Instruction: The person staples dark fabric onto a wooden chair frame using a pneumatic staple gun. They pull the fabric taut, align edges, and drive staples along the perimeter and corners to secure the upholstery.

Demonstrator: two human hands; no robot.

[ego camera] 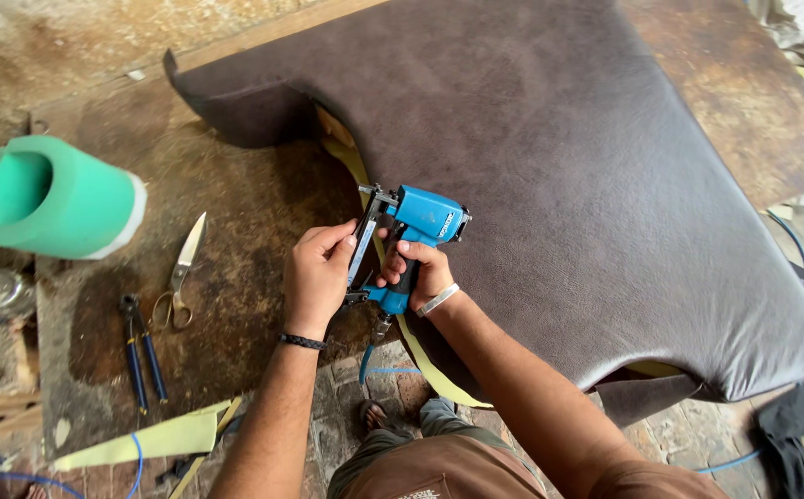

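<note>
Stapler [418,242] gripped by right hand [418,273], left hand [319,277] pinching its magazine.
Leather panel [550,166] already wrapped; scissors [180,273] idle on surface [226,222].

Stapler [418,242] in right hand [420,273]: glossy blue painted body, black grip. Bare steel magazine [362,242] under left fingers [333,242]. Beyond fingertips, brown leatherette [587,166], matt, grained. Left of left hand: worn stained bench [236,222], shiny steel scissors [180,273].

green foam roll [51,196] | scissors [180,273] | blue-handled pliers [140,351] | brown leather-covered panel [587,166]
</note>
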